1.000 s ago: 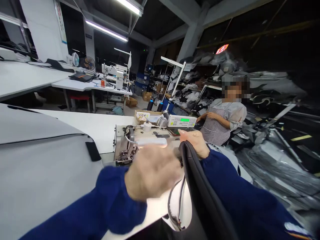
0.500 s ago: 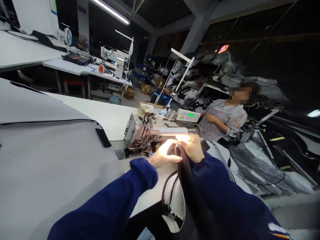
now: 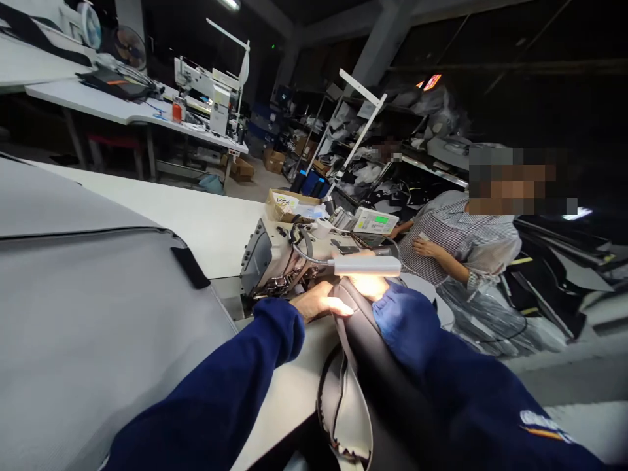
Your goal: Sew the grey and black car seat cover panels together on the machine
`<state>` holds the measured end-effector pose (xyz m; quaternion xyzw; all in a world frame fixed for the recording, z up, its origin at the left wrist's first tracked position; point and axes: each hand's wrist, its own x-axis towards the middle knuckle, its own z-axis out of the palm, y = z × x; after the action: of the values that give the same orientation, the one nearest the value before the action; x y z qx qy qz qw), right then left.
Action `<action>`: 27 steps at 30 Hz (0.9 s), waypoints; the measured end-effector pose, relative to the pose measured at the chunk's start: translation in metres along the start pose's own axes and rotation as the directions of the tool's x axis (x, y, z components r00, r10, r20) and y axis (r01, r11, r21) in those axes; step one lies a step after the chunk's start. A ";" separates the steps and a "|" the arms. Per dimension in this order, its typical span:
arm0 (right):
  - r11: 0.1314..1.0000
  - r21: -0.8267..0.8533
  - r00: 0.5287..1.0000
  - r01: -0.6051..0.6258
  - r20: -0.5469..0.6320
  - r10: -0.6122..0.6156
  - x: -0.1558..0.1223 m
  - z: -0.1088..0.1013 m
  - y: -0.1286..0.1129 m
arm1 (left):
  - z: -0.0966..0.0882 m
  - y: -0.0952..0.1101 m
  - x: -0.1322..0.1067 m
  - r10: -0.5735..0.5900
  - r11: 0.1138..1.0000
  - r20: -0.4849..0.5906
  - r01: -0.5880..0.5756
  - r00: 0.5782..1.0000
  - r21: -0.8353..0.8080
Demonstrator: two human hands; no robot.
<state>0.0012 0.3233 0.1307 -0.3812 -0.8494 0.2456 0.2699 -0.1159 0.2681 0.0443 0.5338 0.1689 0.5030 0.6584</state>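
Observation:
A dark grey fabric piece (image 3: 366,333) hangs from my hands down toward my lap, its upper edge folded over. My left hand (image 3: 318,302) grips that upper edge, thumb lying along the near side. My right hand (image 3: 369,286) is closed on the fabric just to the right, partly hidden by the lamp and washed out by its glare. Both hands are in front of the sewing machine (image 3: 277,252), under a white gooseneck lamp (image 3: 367,265). The needle area is hidden behind my hands. A pale curved edge with dark trim (image 3: 343,399) hangs below.
A large light grey panel (image 3: 98,327) with a black tab covers the left of the table (image 3: 147,203). A control box with a green screen (image 3: 377,221) stands behind the machine, beside a cardboard box (image 3: 284,204). A co-worker (image 3: 451,242) stands at the right; plastic-wrapped pieces (image 3: 495,317) lie nearby.
My right hand has moved behind the lamp and slightly lower with the fabric, which is spread wider. The view has shifted a little. The co-worker appears closer, leaning toward the control box.

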 end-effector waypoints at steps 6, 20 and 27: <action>0.997 0.078 0.985 -0.020 0.173 0.006 0.012 -0.015 -0.021 | 0.010 0.011 0.005 0.029 0.994 0.014 -0.027 0.999 -0.106; 0.995 0.019 0.975 0.098 0.198 -0.099 0.018 -0.015 -0.001 | 0.019 0.006 0.009 -0.023 0.980 -0.190 -0.015 0.982 -0.198; 0.984 -0.046 0.980 0.172 0.113 -0.166 0.014 -0.013 0.002 | 0.019 -0.001 0.013 0.029 0.978 -0.188 -0.067 0.982 -0.198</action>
<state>0.0024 0.3384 0.1430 -0.3011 -0.8986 0.2187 0.2324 -0.0951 0.2685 0.0545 0.4189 0.1639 0.5806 0.6786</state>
